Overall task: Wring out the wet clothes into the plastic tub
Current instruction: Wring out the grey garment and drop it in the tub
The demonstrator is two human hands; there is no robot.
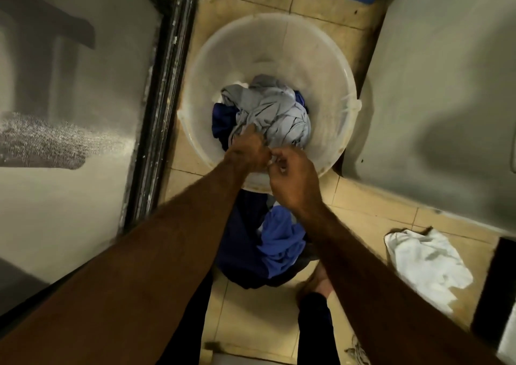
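The tub [279, 46] stands on the floor [363, 197] straight ahead of me, so whatever I squeeze out should drip inside its wall and not onto the tiles. In its bottom lies the grey cloth [276, 113], bunched and creased on top, with a blue cloth [223, 118] tucked under its left side. Both sit toward the near side of the tub, within easy reach.

My left hand [248, 152] is over the tub's near edge, its fingers curled down into the near end of the grey cloth and gripping a bunch of it. I judge this is the hold I need before lifting a length clear to twist.

My right hand [293, 180] hangs just beside the left, over the near rim, knuckles up and fingers bent in toward the left hand. A small pale bit shows between its fingertips. I cannot tell whether that is a fold of the grey cloth or whether the hand holds anything at all. It sits where a second grip would go, close to the first, so the two could turn against each other.

A blue heap [279, 241] lies just below the tub's near edge, between my legs. A white cloth [427, 261] lies apart on the floor at my right.
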